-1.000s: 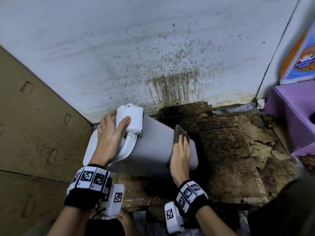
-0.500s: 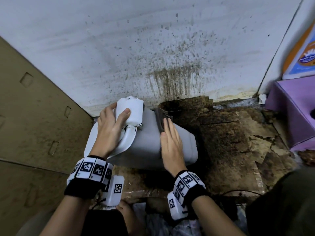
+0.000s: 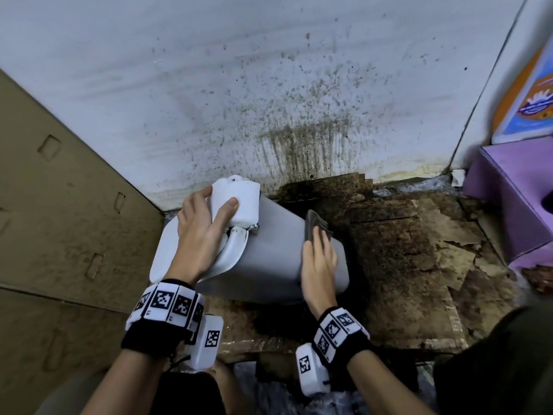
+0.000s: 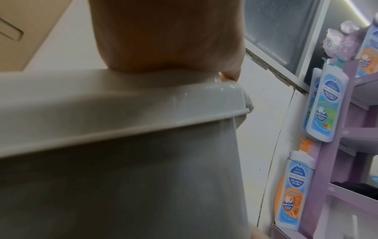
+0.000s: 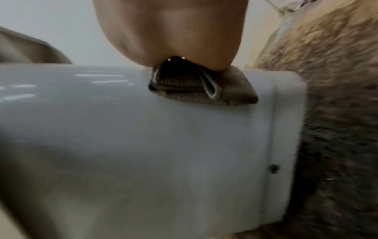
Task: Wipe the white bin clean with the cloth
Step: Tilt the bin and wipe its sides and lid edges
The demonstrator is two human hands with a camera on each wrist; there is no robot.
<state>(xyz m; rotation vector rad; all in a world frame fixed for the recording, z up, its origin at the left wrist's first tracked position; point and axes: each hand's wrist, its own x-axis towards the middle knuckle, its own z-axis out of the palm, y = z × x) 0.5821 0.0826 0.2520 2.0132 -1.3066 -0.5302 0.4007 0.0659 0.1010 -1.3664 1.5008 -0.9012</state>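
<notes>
The white bin (image 3: 275,265) lies on its side on the soiled floor, lid end to the left. My left hand (image 3: 203,226) grips the white block at the lid's hinge, thumb on top of it. My right hand (image 3: 318,259) lies flat with straight fingers on a folded grey-brown cloth (image 3: 317,224) and presses it onto the bin's upper side near the base. In the right wrist view the palm (image 5: 174,32) sits on the cloth (image 5: 194,90) against the bin wall (image 5: 163,153). The left wrist view shows the heel of my hand (image 4: 163,40) on the lid rim (image 4: 122,116).
A brown cardboard panel (image 3: 59,220) stands to the left. A spattered white wall (image 3: 269,85) is right behind the bin. Dark, stained cardboard (image 3: 404,265) covers the floor to the right. A purple shelf (image 3: 514,199) with soap bottles (image 4: 325,105) stands at the far right.
My right hand slid the cloth along the bin toward the lid, then back toward the base. The left hand kept its grip and the bin stayed put.
</notes>
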